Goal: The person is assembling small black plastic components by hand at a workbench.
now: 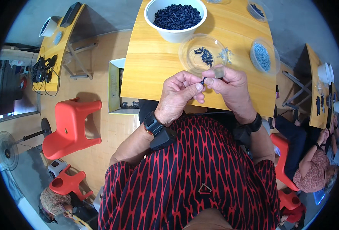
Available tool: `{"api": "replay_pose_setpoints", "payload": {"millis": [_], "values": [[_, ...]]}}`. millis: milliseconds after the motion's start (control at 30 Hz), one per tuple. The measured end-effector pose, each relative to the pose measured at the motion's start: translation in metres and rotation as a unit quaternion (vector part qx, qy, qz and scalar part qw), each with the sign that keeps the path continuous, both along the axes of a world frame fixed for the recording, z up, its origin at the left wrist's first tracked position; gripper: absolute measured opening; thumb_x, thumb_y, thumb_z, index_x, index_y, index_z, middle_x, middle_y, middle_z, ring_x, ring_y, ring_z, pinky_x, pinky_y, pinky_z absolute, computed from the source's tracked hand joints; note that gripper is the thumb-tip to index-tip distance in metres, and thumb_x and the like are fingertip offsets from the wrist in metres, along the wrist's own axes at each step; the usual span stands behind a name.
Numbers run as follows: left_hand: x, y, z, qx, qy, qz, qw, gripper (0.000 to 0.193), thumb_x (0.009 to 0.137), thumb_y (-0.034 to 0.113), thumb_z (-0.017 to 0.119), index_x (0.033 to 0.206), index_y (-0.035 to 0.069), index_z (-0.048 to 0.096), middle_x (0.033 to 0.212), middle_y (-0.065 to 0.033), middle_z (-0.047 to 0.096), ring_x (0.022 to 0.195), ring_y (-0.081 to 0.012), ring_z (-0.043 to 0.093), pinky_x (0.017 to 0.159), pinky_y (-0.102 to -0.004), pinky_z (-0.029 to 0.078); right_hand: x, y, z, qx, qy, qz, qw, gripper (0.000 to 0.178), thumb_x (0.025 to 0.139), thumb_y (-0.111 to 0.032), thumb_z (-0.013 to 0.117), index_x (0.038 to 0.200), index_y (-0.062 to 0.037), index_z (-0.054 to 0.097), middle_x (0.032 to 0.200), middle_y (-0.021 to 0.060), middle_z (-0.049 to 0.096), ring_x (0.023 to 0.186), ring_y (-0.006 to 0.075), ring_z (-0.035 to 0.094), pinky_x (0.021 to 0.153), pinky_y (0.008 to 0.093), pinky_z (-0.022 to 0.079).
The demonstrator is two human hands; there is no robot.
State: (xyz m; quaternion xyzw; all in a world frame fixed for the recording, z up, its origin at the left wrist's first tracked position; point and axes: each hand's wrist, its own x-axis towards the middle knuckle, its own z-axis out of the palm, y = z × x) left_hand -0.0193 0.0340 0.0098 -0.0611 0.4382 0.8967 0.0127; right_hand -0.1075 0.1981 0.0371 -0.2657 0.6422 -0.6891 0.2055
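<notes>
Small dark piece (203, 81), one — located above the bench (150, 65) at its near edge, between the fingertips of both hands. Left hand (177, 94): thumb and fingers pinched on the piece. Right hand (231, 87): fingertips closed on it from the other side, a pale band (218, 72) around one finger. Handling, as judged: very light, stiff, probably smooth plastic, hardly fragile but easily dropped; best taken by its sides near one end, in a fingertip pinch. Adjacent stock: white bowl (176, 36) heaped with dark pieces (177, 17); clear dish (185, 63) with a few more; clear tub (274, 66) of small grey-blue parts (261, 57) — form too fine to tell.
</notes>
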Motion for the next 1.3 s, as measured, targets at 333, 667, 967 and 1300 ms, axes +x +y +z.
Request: {"api": "replay_pose_setpoints", "payload": {"millis": [333,667,967,1300], "values": [[0.003,0.001,0.000,0.015,-0.007,0.006,1.000,0.011,0.092,0.004,0.063,0.102,0.001,0.060,0.088,-0.0091,0.067,0.071,-0.0140,0.067,0.065,-0.0296,0.059,0.002,0.000,-0.005,0.007,-0.010,-0.016,1.000,0.014,0.085,0.000,0.068,0.098,0.0035,0.070,0.088,0.0050,0.064,0.077,0.0097,0.061,0.067,0.0218,0.051],[0.007,0.008,0.005,-0.027,0.004,0.032,0.999,0.007,0.091,0.003,0.063,0.096,0.001,0.058,0.092,-0.0107,0.068,0.071,-0.0141,0.067,0.066,-0.0296,0.060,0.006,0.003,-0.006,0.012,0.047,0.018,0.999,0.011,0.086,0.002,0.066,0.096,0.0042,0.070,0.091,0.0078,0.064,0.080,0.0119,0.063,0.069,0.0239,0.053],[0.004,0.007,0.002,0.075,-0.014,-0.008,0.997,0.009,0.093,0.004,0.061,0.100,0.000,0.059,0.094,-0.0113,0.068,0.072,-0.0133,0.067,0.067,-0.0307,0.061,-0.006,0.009,-0.003,-0.002,0.134,0.074,0.988,0.014,0.086,0.003,0.064,0.100,0.0034,0.068,0.095,0.0078,0.064,0.084,0.0126,0.063,0.073,0.0246,0.054],[0.002,0.006,0.006,-0.044,0.009,0.017,0.999,0.010,0.092,0.004,0.062,0.100,-0.001,0.060,0.089,-0.0092,0.067,0.070,-0.0132,0.066,0.064,-0.0286,0.059,-0.009,0.008,0.004,0.031,-0.014,0.076,0.997,0.007,0.088,0.001,0.063,0.094,0.0049,0.065,0.087,0.0036,0.065,0.078,0.0093,0.063,0.071,0.0226,0.053]]}}
